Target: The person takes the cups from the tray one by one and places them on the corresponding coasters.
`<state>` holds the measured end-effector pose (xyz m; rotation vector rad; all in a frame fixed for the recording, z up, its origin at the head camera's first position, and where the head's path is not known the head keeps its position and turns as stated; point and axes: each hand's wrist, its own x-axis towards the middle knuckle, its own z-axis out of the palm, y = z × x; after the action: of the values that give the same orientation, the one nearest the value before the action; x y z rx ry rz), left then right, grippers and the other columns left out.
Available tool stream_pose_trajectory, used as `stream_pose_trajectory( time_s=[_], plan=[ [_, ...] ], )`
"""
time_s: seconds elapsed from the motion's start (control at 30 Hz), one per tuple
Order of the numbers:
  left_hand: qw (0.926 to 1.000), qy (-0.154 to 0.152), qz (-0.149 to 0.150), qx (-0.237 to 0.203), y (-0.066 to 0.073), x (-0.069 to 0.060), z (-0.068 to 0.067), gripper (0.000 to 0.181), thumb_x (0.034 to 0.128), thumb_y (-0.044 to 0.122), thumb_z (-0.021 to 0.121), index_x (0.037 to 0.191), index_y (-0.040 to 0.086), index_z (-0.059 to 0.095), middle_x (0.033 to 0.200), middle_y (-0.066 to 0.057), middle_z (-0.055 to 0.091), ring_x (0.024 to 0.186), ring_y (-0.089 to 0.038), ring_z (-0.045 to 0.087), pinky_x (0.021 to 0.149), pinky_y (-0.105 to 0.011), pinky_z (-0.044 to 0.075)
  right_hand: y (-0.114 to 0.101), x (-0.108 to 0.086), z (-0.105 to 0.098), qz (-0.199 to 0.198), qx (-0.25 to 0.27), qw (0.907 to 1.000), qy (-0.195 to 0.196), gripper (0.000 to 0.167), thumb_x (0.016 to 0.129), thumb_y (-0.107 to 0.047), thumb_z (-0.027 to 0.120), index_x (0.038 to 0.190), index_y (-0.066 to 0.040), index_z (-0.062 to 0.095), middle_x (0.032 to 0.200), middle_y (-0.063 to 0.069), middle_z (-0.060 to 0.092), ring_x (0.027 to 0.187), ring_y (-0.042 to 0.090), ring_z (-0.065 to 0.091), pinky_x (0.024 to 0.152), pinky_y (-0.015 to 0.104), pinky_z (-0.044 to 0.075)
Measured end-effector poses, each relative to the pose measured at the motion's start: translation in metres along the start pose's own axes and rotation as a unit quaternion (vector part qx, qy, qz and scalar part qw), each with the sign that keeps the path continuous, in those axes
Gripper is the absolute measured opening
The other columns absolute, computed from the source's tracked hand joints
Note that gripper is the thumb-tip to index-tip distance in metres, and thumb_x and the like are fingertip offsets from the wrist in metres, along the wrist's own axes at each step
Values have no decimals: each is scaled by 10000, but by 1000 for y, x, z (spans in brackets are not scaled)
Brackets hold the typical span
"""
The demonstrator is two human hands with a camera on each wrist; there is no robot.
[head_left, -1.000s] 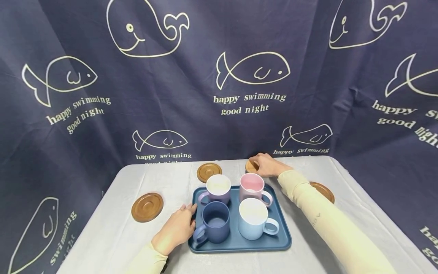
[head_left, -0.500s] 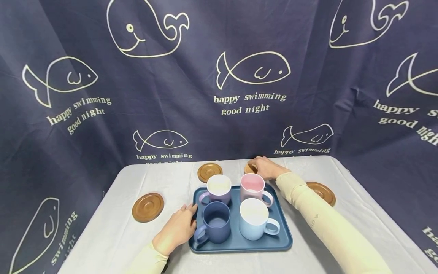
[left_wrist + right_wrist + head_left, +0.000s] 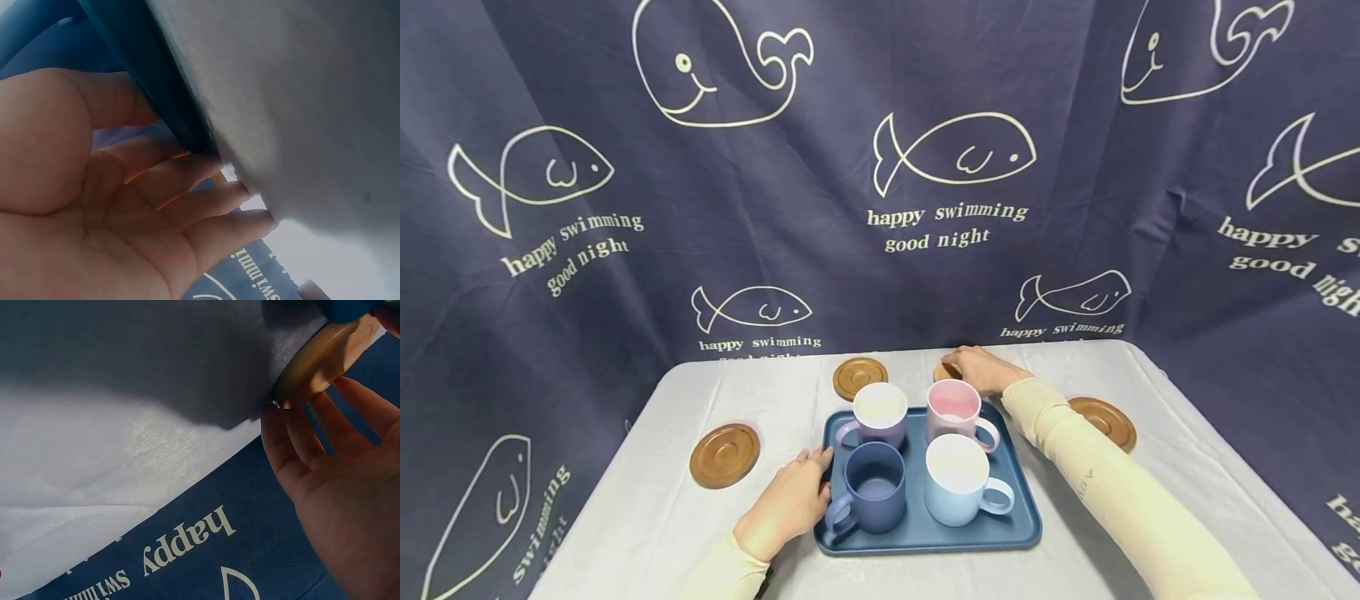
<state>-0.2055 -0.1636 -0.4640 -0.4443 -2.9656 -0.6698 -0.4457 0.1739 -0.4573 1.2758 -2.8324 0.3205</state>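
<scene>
At the back of the table my right hand (image 3: 988, 371) grips a round wooden coaster (image 3: 946, 372). In the right wrist view, fingertips meet the rim of this coaster (image 3: 315, 365); the thumb is mostly out of sight. My left hand (image 3: 790, 502) rests against the left edge of a blue tray (image 3: 925, 537), fingers fairly straight and touching the rim (image 3: 165, 94) in the left wrist view. Upright on the tray stand a purple mug (image 3: 880, 417), a pink mug (image 3: 951, 417), a dark blue mug (image 3: 874, 492) and a light blue mug (image 3: 957, 487).
Other wooden coasters lie around the tray: a left coaster (image 3: 725, 456), a back coaster (image 3: 860, 378) and a right coaster (image 3: 1103, 423), partly behind the sleeve. A white cloth (image 3: 647, 500) covers the table. A dark blue curtain (image 3: 820, 200) hangs behind.
My right hand has shifted slightly down and right in the head view, and its coaster has moved a little nearer and left. The left hand, tray and mugs stay put.
</scene>
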Motion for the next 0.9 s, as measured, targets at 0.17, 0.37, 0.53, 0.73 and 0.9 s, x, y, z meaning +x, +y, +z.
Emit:
stream_pose_trajectory(
  time_s=[0.17,0.37,0.53,0.73,0.9],
  plan=[
    [10000,-30,-10,-35,2,0,-1,495,884,24,678,1349,-128,603,1346,-361,603,1262,-588,549,1051,-641,465,0,0,0,-221,-125,9997,55,381,893,-251,670,1162,14,716,1097,137,743,1096,354,670,943,526,522],
    [10000,-40,-23,-39,2,0,-1,494,888,28,678,1351,-129,602,1350,-362,600,1263,-590,547,1057,-639,460,-1,-2,1,-160,-163,9997,40,421,904,-257,660,1208,31,705,1177,167,735,1167,382,652,993,568,497],
    [10000,-60,-61,-37,2,-1,-1,494,892,27,673,1355,-127,599,1357,-357,598,1266,-588,546,1059,-637,460,-2,-2,1,-98,-124,9999,41,438,896,-270,671,1216,28,701,1195,173,729,1185,385,645,1009,570,488],
    [10000,-53,-27,9,2,-1,-1,492,891,31,675,1351,-127,602,1350,-362,600,1260,-589,551,1054,-634,466,-4,-2,1,104,-36,9999,-70,489,877,-245,669,1264,54,678,1237,199,710,1223,398,624,1069,570,455],
    [10000,-36,-34,-22,2,-1,-1,495,889,30,675,1352,-127,601,1354,-362,597,1260,-591,549,1056,-639,462,-5,-2,1,89,-63,9999,-21,486,874,-241,677,1257,57,680,1230,197,713,1215,399,627,1061,567,458]
  ],
)
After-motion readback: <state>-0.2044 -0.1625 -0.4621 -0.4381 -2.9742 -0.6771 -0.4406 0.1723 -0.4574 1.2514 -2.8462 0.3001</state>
